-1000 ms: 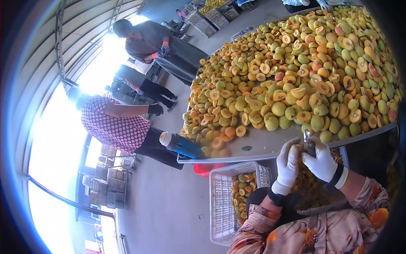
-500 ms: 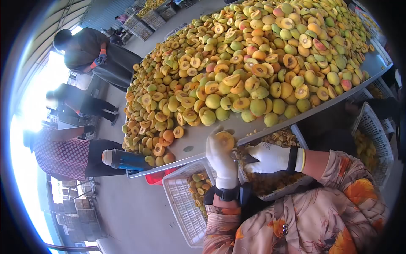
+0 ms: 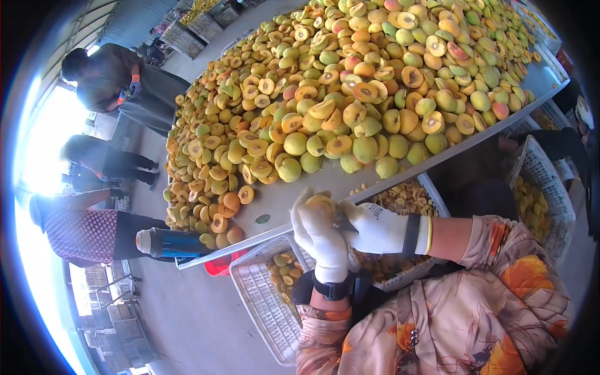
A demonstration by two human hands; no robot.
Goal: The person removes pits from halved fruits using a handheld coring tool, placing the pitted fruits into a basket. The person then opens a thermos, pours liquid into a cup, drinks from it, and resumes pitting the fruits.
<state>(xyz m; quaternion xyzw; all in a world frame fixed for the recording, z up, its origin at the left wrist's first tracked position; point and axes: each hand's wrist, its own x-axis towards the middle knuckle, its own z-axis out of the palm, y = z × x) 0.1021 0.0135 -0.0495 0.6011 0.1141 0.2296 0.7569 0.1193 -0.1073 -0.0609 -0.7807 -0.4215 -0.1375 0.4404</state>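
Observation:
White gloves cover both hands, which meet just off the near edge of the metal table (image 3: 281,219). My left hand (image 3: 317,228) is wrapped round a halved fruit (image 3: 322,203), whose orange cut side partly shows. Against that fruit, my right hand (image 3: 378,228) is closed on a small dark tool (image 3: 342,222), mostly hidden by the fingers. A large heap of halved yellow-green fruit (image 3: 337,112) lies on the table. Below the hands, a crate (image 3: 434,194) holds small brownish fruit pieces (image 3: 406,199).
A white crate (image 3: 256,319) with fruit halves stands lower left, beside a red container (image 3: 219,265). A blue bottle (image 3: 172,242) lies at the table's left corner. Another crate (image 3: 556,194) is at the right. Several people stand at the left, one in a dotted top (image 3: 84,234).
The view has swung right, shifting the table and heap left in the picture. My hands were together, parted with a fruit half showing in the left, and have come together again.

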